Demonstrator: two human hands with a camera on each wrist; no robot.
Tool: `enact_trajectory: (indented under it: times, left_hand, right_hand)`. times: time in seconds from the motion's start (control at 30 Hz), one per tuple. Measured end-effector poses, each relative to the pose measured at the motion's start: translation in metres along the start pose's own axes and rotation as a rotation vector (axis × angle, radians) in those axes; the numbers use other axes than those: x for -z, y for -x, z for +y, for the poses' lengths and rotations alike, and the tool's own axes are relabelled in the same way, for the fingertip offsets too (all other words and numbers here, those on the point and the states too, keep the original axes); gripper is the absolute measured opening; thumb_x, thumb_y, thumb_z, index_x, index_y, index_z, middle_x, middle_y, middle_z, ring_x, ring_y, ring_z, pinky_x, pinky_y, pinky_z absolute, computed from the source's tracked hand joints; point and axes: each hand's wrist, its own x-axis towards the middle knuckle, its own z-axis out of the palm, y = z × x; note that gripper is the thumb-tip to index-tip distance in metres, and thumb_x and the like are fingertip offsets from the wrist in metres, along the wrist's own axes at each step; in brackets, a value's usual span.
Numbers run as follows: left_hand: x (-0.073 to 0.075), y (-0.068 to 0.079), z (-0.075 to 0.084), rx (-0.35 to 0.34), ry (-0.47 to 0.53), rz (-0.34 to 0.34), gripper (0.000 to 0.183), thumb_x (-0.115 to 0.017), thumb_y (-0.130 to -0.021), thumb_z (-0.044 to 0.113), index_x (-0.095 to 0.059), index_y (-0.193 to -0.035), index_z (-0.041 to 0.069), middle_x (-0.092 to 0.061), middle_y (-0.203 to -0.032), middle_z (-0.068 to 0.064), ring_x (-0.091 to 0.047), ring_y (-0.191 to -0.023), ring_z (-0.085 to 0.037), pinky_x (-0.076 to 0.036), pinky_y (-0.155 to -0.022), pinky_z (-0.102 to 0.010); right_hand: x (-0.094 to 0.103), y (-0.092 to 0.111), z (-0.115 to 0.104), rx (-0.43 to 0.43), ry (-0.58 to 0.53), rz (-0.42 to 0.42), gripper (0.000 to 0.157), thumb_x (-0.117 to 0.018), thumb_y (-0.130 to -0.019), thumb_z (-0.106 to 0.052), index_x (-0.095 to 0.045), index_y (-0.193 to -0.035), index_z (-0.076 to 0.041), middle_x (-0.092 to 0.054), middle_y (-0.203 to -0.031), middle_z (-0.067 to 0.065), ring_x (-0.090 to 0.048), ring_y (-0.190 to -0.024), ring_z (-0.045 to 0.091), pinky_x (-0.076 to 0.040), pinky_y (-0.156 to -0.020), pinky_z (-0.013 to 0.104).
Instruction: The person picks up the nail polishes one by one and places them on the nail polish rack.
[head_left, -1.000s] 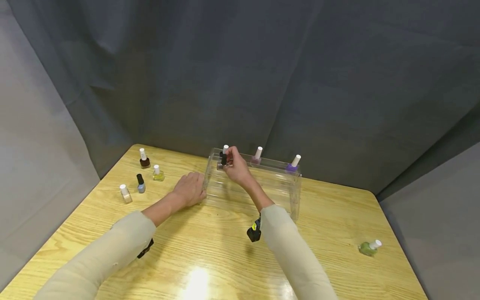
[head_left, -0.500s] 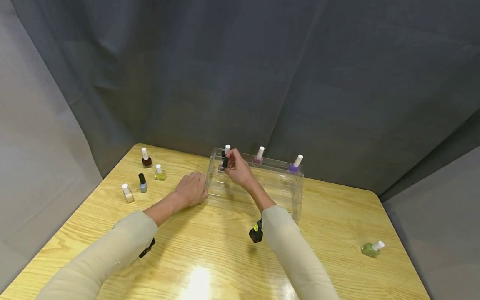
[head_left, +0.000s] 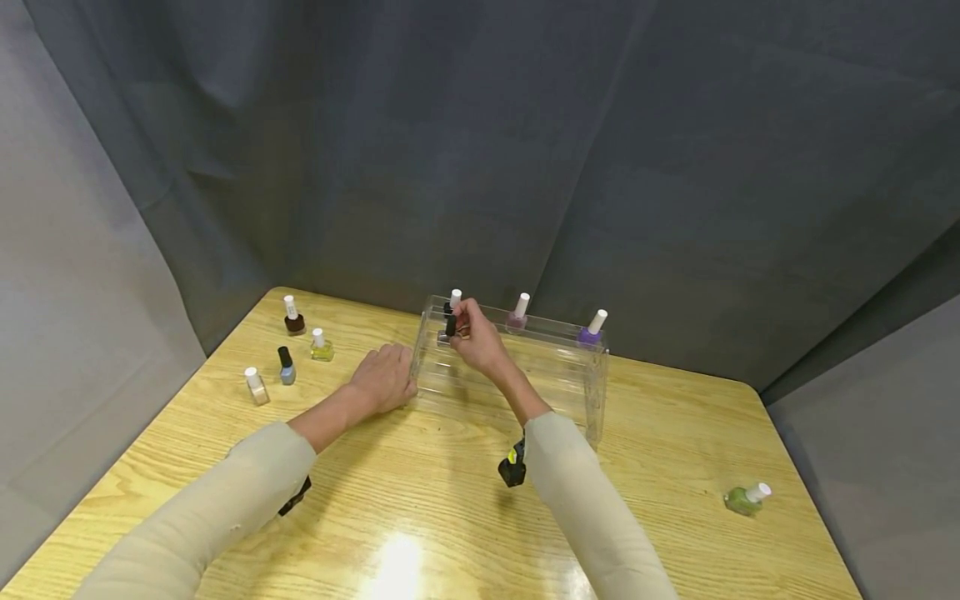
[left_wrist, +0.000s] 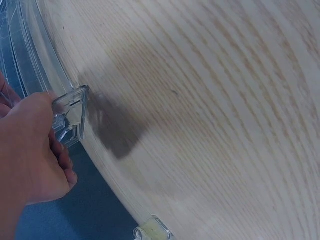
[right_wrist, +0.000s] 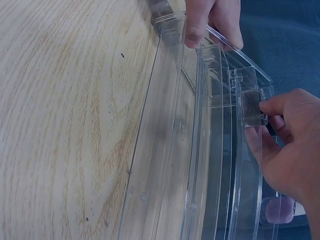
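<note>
A clear tiered nail polish rack [head_left: 557, 336] stands near the table's back edge. My left hand [head_left: 384, 379] grips its left end panel; in the right wrist view, thumb and fingers straddle that panel. With its fingertips, my right hand [head_left: 480, 340] pinches a black-capped nail polish bottle [head_left: 451, 325] at the left end of the tier below the top. Through the clear plastic, the bottle's greyish body [right_wrist: 251, 107] sits at that shelf. On the top tier are a white-capped dark bottle [head_left: 455, 297], a mauve bottle [head_left: 517, 320] and a purple bottle [head_left: 590, 335].
At the table's left stand a dark red bottle [head_left: 294, 324], a yellow bottle [head_left: 322, 350], a light blue bottle [head_left: 287, 373] and a cream bottle [head_left: 258, 392]. A green bottle [head_left: 742, 500] lies tilted at the right. A dark curtain [head_left: 480, 150] hangs behind the table.
My right hand has lowered the black-capped bottle slightly onto the tier, and more of the dark bottle behind shows. The left hand keeps its place on the rack.
</note>
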Motion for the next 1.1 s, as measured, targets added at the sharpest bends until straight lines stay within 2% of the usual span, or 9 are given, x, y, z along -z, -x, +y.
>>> enact_trajectory:
  times: [0.2, 0.43, 0.5, 0.73, 0.97, 1.1]
  left_hand:
    - [0.000, 0.001, 0.000, 0.003, -0.004, -0.002, 0.027, -0.054, -0.096, 0.027, -0.047, -0.105, 0.002, -0.052, -0.105, -0.013, -0.050, -0.099, -0.030, -0.044, -0.082, -0.044]
    - [0.002, 0.001, 0.001, -0.002, -0.009, -0.002, 0.023, -0.057, -0.093, 0.025, -0.046, -0.098, 0.005, -0.048, -0.093, -0.010, -0.049, -0.088, -0.027, -0.044, -0.076, -0.042]
    - [0.002, 0.001, 0.001, -0.001, -0.011, -0.009, 0.023, -0.056, -0.094, 0.025, -0.046, -0.099, 0.005, -0.048, -0.094, -0.010, -0.048, -0.089, -0.027, -0.044, -0.077, -0.042]
    - [0.003, 0.001, 0.000, 0.003, -0.009, -0.014, 0.024, -0.055, -0.095, 0.025, -0.047, -0.102, 0.004, -0.049, -0.096, -0.011, -0.049, -0.091, -0.028, -0.044, -0.080, -0.043]
    - [0.004, 0.001, -0.001, 0.000, -0.012, -0.009, 0.023, -0.054, -0.094, 0.025, -0.047, -0.100, 0.004, -0.048, -0.094, -0.010, -0.048, -0.088, -0.027, -0.044, -0.078, -0.043]
    - [0.004, 0.002, -0.002, -0.011, -0.012, 0.011, 0.022, -0.055, -0.093, 0.024, -0.047, -0.097, 0.003, -0.048, -0.092, -0.011, -0.049, -0.086, -0.028, -0.045, -0.076, -0.044]
  right_hand:
    - [0.000, 0.000, 0.000, -0.025, 0.007, -0.002, 0.041, -0.064, -0.080, 0.016, -0.047, -0.112, -0.004, -0.059, -0.103, 0.014, -0.061, -0.097, 0.028, -0.050, -0.090, 0.036]
    - [0.004, 0.000, -0.003, -0.023, 0.010, -0.013, 0.040, -0.065, -0.081, 0.016, -0.048, -0.113, 0.000, -0.059, -0.102, 0.017, -0.062, -0.097, 0.031, -0.050, -0.089, 0.037]
    - [0.009, 0.000, -0.004, -0.018, 0.001, -0.019, 0.041, -0.065, -0.081, 0.017, -0.048, -0.115, 0.002, -0.058, -0.103, 0.020, -0.061, -0.097, 0.033, -0.049, -0.090, 0.038]
    - [0.034, 0.003, -0.008, -0.011, -0.007, -0.051, 0.039, -0.056, -0.081, 0.018, -0.049, -0.118, 0.007, -0.054, -0.110, 0.027, -0.058, -0.103, 0.039, -0.048, -0.092, 0.040]
    - [0.067, 0.018, -0.014, -0.081, 0.033, -0.103, 0.031, -0.063, -0.091, 0.006, -0.052, -0.119, -0.002, -0.054, -0.120, 0.025, -0.058, -0.108, 0.034, -0.047, -0.093, 0.041]
    - [0.086, 0.031, -0.014, -0.097, 0.052, -0.113, 0.029, -0.064, -0.092, 0.002, -0.054, -0.119, -0.001, -0.056, -0.121, 0.023, -0.057, -0.110, 0.033, -0.046, -0.094, 0.043]
